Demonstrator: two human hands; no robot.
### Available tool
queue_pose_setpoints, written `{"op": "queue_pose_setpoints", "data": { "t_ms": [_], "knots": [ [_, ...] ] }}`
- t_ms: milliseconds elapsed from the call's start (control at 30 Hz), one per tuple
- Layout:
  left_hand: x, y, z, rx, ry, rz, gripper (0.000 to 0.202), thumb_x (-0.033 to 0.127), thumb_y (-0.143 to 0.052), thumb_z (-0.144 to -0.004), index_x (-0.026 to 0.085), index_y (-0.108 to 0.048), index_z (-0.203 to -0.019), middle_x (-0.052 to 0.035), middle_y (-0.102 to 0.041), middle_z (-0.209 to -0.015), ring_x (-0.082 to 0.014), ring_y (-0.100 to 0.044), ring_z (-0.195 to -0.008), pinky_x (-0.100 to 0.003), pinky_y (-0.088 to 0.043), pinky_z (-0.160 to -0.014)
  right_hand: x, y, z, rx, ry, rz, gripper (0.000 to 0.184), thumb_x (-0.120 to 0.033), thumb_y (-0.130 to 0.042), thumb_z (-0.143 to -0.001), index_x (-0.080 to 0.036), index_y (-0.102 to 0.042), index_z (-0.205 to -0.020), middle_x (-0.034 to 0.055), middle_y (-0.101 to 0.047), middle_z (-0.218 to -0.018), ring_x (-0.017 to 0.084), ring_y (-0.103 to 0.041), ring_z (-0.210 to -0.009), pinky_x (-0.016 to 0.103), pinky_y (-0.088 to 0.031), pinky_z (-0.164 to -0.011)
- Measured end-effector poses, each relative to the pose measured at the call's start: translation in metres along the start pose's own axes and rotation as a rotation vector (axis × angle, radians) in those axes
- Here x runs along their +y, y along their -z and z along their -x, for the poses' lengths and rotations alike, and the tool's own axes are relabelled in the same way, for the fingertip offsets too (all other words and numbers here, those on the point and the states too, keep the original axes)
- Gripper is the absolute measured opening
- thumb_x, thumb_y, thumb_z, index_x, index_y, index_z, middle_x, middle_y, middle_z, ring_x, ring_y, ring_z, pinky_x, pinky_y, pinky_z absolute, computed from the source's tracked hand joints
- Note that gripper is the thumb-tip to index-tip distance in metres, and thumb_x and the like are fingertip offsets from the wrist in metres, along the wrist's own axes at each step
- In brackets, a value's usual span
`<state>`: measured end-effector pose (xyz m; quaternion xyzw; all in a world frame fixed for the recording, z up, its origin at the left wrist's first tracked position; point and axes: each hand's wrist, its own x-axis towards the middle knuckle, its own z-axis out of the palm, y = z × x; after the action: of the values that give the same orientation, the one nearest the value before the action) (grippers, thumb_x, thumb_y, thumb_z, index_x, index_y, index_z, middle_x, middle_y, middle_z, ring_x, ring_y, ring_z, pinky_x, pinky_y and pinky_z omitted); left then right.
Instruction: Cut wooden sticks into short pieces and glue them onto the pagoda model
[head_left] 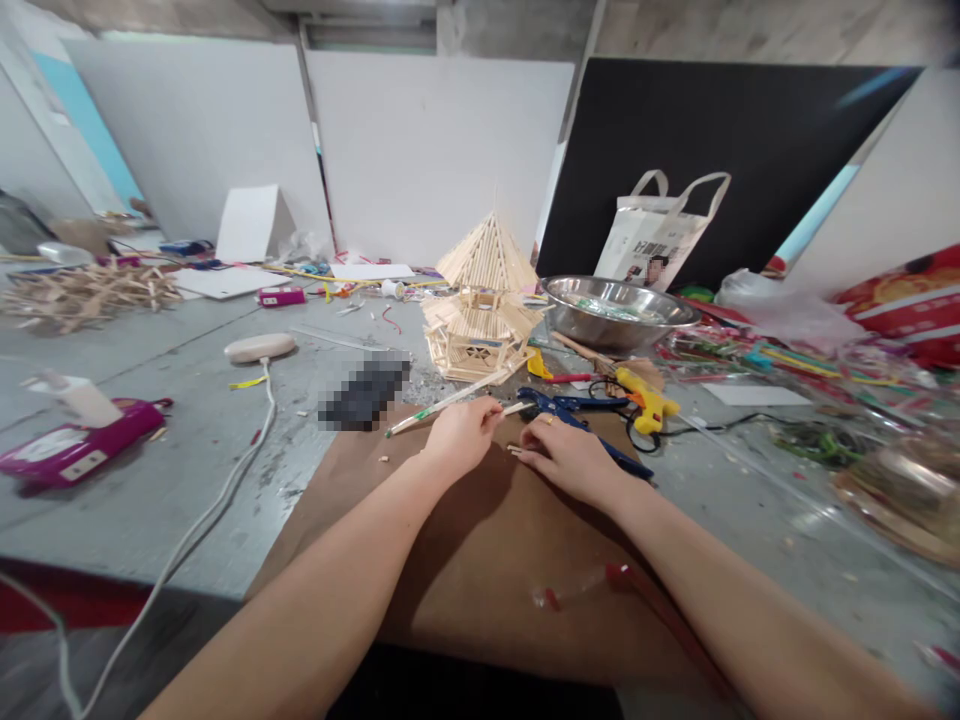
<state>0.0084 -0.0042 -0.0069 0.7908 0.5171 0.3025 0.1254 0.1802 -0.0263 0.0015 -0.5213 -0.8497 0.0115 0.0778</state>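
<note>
My left hand (463, 436) is pinched closed around a thin wooden stick (514, 408), whose tip points right towards a blue-handled cutter (574, 402). Beside it, my right hand (576, 458) is curled over the brown board (480, 560), with short wooden stick pieces (514, 449) at its thumb and fingertips. Part of the cutter lies behind the right hand. A long pale stick with a green mark (421, 413) runs behind my left hand. Just beyond stands a pagoda model (486, 300) built from wooden sticks, with a pointed roof.
A yellow glue gun (643, 402) with a black cord lies right of the cutter. A metal bowl (619, 310) and a white bag (652, 240) stand behind. Left are a blurred dark object (364, 390), a white cable (247, 450) and a purple power strip (82, 445). Red strips (660, 610) lie in front.
</note>
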Motion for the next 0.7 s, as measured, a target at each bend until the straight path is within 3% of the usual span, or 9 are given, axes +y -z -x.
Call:
{"op": "queue_pose_setpoints", "data": {
  "t_ms": [433, 700],
  "knots": [
    [0.0013, -0.0009, 0.0011, -0.078, -0.018, -0.056, 0.022, 0.027, -0.039, -0.079, 0.02, -0.06, -0.084, -0.0023, -0.063, -0.069, -0.0146, -0.055, -0.062, -0.023, -0.037, -0.056, -0.0006, -0.0019, 0.0008, -0.077, 0.023, 0.04, 0.017, -0.028, -0.037, -0.081, -0.022, -0.052, -0.086, 0.004, -0.055, -0.09, 0.016, -0.054, -0.078, 0.024, -0.035, -0.059],
    [0.0018, -0.001, 0.0011, -0.101, -0.014, -0.042, 0.022, 0.029, -0.04, -0.078, 0.021, -0.06, -0.083, -0.0027, -0.064, -0.073, -0.0157, -0.056, -0.064, -0.024, -0.038, -0.058, 0.0049, -0.0034, -0.0043, 0.029, -0.058, -0.184, 0.015, -0.024, -0.034, -0.081, -0.019, -0.048, -0.083, 0.0033, -0.058, -0.076, 0.014, -0.054, -0.071, 0.025, -0.037, -0.064]
  ]
}}
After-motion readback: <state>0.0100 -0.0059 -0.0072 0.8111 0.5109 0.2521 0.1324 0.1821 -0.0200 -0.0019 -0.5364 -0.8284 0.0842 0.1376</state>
